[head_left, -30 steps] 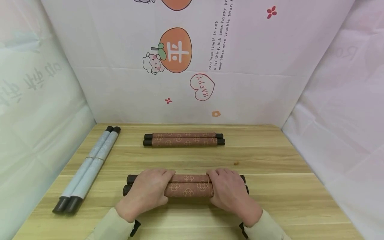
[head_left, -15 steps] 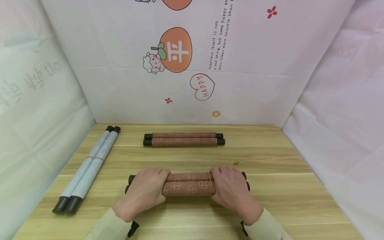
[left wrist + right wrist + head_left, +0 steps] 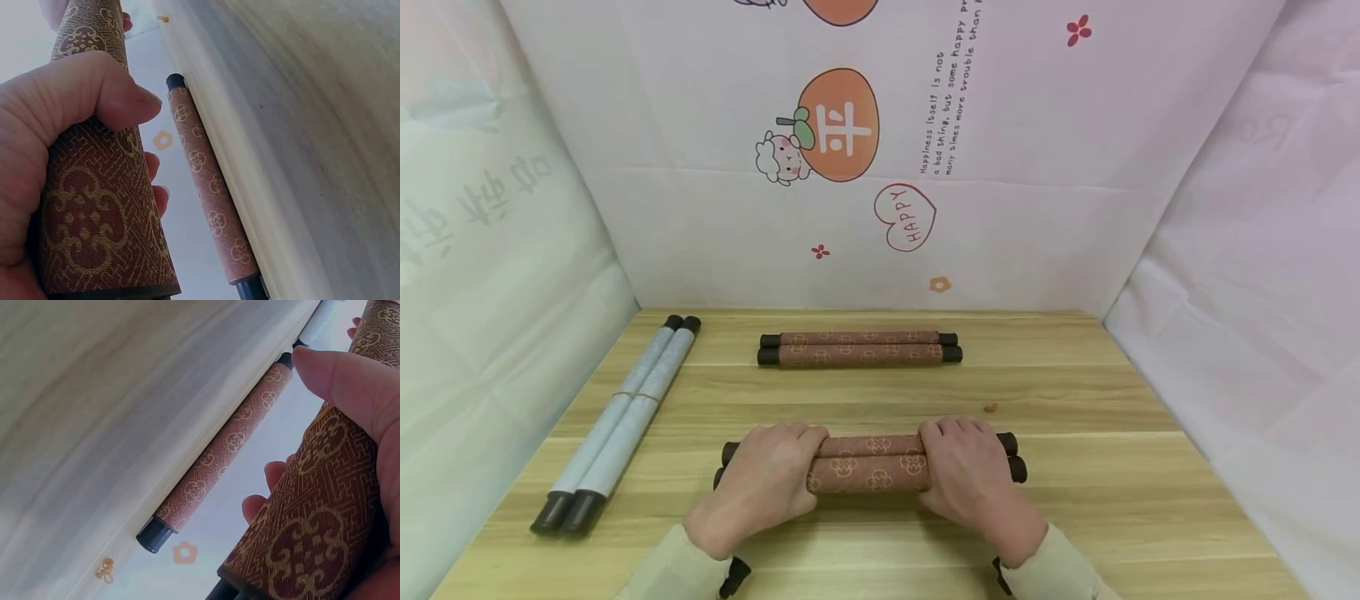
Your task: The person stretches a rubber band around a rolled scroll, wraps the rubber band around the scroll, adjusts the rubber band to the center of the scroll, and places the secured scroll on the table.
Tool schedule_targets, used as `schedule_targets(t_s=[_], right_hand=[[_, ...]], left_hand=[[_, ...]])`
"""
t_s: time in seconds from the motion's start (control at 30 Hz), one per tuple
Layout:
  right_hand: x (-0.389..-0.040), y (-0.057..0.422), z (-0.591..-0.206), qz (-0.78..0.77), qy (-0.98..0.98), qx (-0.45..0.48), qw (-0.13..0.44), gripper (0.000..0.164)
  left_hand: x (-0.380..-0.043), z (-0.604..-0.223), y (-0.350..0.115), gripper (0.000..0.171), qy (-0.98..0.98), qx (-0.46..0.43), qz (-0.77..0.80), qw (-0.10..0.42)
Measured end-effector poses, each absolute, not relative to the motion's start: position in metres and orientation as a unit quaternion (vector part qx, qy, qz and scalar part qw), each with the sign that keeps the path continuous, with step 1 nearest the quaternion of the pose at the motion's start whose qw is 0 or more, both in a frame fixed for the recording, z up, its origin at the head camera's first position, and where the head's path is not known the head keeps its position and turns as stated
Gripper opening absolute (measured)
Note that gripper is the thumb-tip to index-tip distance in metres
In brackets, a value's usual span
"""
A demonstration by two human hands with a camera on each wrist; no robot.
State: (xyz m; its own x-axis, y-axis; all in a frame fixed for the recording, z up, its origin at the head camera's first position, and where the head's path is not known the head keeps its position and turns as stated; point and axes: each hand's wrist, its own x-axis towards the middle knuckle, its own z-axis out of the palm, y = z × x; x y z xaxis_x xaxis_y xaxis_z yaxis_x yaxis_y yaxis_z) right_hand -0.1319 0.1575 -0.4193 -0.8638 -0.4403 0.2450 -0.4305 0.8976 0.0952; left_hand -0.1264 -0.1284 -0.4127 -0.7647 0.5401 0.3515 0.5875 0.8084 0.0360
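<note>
A brown scroll with gold flower patterns and black end knobs, rolled up from both ends into two rolls side by side, lies crosswise between my hands. My left hand grips its left part, the thumb bent over the near roll in the left wrist view. My right hand holds the right part, its thumb along the cloth and fingertips showing on the far side. A little of a thin yellowish band shows under the right thumb. The scroll appears raised off the wooden table.
Another brown patterned scroll lies near the back of the table. A pale blue scroll, tied with a thin band, lies slanted at the left. Small tan rubber bands lie right of centre. White printed cloth walls three sides.
My right hand has slid slightly left along the scroll, over the thin band seen on the cloth earlier, uncovering more of the right knobs. The left hand shifted slightly left earlier. The other scrolls stay put.
</note>
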Motion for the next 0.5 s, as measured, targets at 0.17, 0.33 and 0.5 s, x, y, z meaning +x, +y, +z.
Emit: schedule_targets(t_s=[0.17,0.33,0.5], right_hand=[[-0.131,0.155,-0.419,-0.019,-0.963,0.227,0.141,0.065],[-0.129,0.150,-0.419,-0.010,-0.964,0.231,0.134,0.068],[-0.127,0.145,-0.420,-0.009,-0.961,0.234,0.145,0.069]], left_hand=[[-0.126,-0.414,-0.128,0.047,-0.938,-0.296,-0.081,0.159],[-0.126,-0.416,-0.126,0.047,-0.934,-0.305,-0.090,0.163],[-0.124,-0.417,-0.125,0.047,-0.935,-0.303,-0.093,0.161]])
